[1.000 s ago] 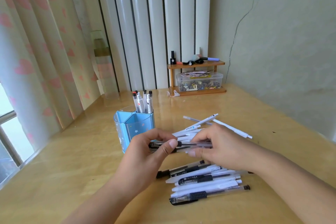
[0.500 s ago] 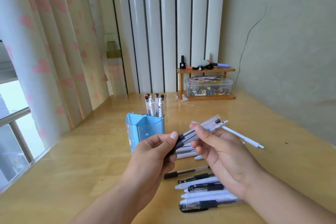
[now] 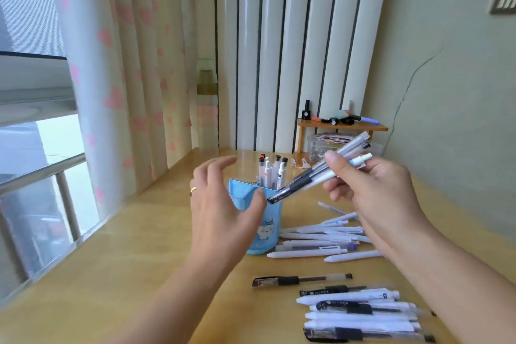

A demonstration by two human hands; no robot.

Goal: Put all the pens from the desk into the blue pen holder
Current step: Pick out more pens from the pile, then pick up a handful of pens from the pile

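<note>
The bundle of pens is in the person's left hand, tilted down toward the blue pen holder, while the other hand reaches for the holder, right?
Not quite: the head view shows the bundle of pens in the right hand. It does tilt toward the blue pen holder, and the open left hand reaches for it.

My table (image 3: pixel 139 282) is pale yellow wood with a glossy top, running into the corner under the curtain and the wall. The blue pen holder (image 3: pixel 262 232) stands on it in front of me, a few pens upright in its far compartment. Just right of it lies a loose heap of white pens (image 3: pixel 315 243), roughly side by side. Nearer to me lies a second group of black and white pens (image 3: pixel 360 313), with one black-capped clear pen (image 3: pixel 301 279) at its far edge. At the back corner stands a small wooden shelf (image 3: pixel 343 127).
</note>
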